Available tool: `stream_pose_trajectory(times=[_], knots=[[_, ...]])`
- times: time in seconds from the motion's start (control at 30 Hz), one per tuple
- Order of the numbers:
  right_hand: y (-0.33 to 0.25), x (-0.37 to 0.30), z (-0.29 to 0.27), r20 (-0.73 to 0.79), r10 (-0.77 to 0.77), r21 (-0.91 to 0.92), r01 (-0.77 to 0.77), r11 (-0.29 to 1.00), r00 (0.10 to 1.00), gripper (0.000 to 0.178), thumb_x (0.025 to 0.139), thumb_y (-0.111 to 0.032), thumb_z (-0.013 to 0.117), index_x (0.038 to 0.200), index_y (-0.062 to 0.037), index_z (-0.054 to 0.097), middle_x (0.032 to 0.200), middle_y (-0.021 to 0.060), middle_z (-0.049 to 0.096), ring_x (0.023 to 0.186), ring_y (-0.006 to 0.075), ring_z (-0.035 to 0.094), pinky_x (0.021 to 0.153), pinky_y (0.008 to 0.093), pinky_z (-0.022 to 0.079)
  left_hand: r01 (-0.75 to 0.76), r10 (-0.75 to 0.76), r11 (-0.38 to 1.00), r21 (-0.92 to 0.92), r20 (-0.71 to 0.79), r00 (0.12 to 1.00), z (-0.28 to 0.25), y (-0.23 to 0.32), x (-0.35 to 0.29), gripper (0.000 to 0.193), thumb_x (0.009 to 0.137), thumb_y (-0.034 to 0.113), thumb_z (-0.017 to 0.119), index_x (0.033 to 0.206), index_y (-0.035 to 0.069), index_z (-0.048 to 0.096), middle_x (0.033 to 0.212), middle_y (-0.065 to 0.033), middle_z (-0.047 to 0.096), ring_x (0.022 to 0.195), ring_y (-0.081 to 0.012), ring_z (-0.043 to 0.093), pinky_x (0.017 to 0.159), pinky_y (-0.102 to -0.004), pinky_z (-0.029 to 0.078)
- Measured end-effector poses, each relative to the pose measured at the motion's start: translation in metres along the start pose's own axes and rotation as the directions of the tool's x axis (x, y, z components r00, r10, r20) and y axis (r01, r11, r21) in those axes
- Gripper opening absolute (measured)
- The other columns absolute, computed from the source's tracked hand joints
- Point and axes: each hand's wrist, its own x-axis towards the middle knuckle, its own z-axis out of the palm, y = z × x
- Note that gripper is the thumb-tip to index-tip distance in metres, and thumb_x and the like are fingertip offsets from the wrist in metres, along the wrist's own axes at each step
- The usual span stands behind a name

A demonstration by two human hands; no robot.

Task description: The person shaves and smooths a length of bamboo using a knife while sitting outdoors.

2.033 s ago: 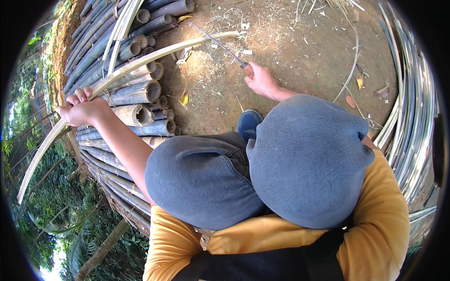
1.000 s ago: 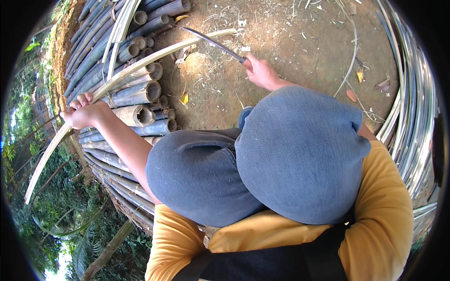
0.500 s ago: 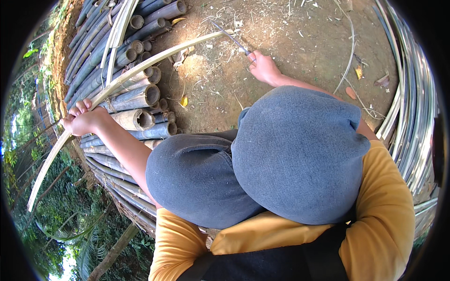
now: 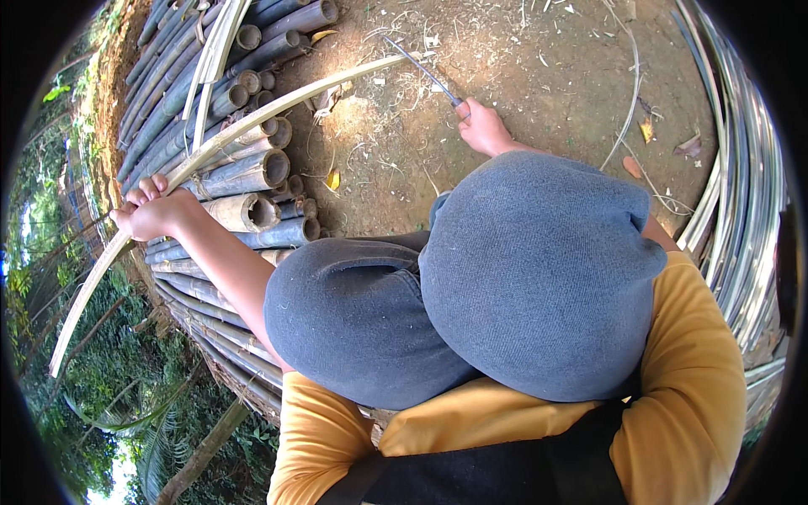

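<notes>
A long pale bamboo strip (image 4: 278, 107) runs from the far left edge up over the poles to the bare ground ahead. My left hand (image 4: 151, 210) is closed round it toward its near left end. In my right hand (image 4: 486, 129) is a knife (image 4: 431, 77) with a narrow dark blade, held by the handle. The blade points up and to the left, and it crosses or lies beside the strip's far end; whether they touch I cannot tell.
Cut bamboo poles (image 4: 244, 177) are stacked on the left, with several pale split strips (image 4: 217, 50) on top. A bundle of thin strips (image 4: 741, 194) lies on the right. Shavings and dry leaves litter the dirt ground (image 4: 539, 93). My bent knees (image 4: 539, 278) fill the middle.
My right hand and the knife have shifted slightly to the right and nearer to me. The left hand and the strip have stayed almost in place.
</notes>
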Motion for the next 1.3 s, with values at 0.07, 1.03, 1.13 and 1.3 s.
stream_pose_trajectory(times=[0.07, 1.03, 1.13, 1.3], knots=[[-0.015, -0.008, 0.001, -0.001, 0.03, 0.013, -0.03, 0.999, 1.0, 0.021, 0.085, -0.013, 0.062, 0.1, -0.0042, 0.051, 0.084, 0.0205, 0.065, 0.083, 0.0383, 0.066, 0.073, 0.0467, 0.05, 0.006, -0.006, 1.0, 0.0, -0.007, 1.0, -0.005, -0.002, 0.002, 0.041, 0.102, 0.037, 0.032, 0.068, 0.014, 0.025, 0.061, 0.001, 0.027, 0.047, -0.0131, 0.023, 0.043, -0.0292, 0.021], [-0.014, 0.007, -0.009, -0.013, 0.08, -0.112, -0.081, 0.99, 0.997, 0.018, 0.088, -0.014, 0.059, 0.101, -0.0044, 0.052, 0.085, 0.0181, 0.065, 0.081, 0.035, 0.067, 0.073, 0.0473, 0.051, -0.002, 0.002, 1.0, -0.001, -0.04, 0.999, -0.004, -0.005, 0.001, 0.04, 0.1, 0.034, 0.035, 0.068, 0.014, 0.023, 0.061, 0.0001, 0.026, 0.047, -0.0136, 0.025, 0.043, -0.0305, 0.021], [-0.041, 0.005, -0.011, 0.065, 0.08, -0.13, -0.071, 0.989, 0.995, 0.019, 0.09, -0.014, 0.058, 0.106, -0.0062, 0.054, 0.089, 0.0152, 0.068, 0.087, 0.0324, 0.068, 0.077, 0.0459, 0.052, -0.004, 0.004, 1.0, -0.004, -0.033, 0.999, -0.013, -0.005, 0.003, 0.042, 0.1, 0.035, 0.035, 0.067, 0.013, 0.023, 0.061, 0.0, 0.026, 0.047, -0.0137, 0.025, 0.043, -0.0305, 0.022], [-0.02, 0.001, -0.014, 0.024, 0.017, -0.173, -0.013, 0.985, 1.0, 0.022, 0.087, -0.014, 0.061, 0.105, -0.0053, 0.055, 0.087, 0.0174, 0.068, 0.084, 0.0353, 0.068, 0.075, 0.0471, 0.052, 0.015, -0.015, 1.0, -0.005, -0.007, 1.0, -0.01, -0.005, 0.004, 0.042, 0.099, 0.035, 0.035, 0.064, 0.015, 0.024, 0.056, 0.001, 0.026, 0.045, -0.0132, 0.026, 0.042, -0.03, 0.024]])
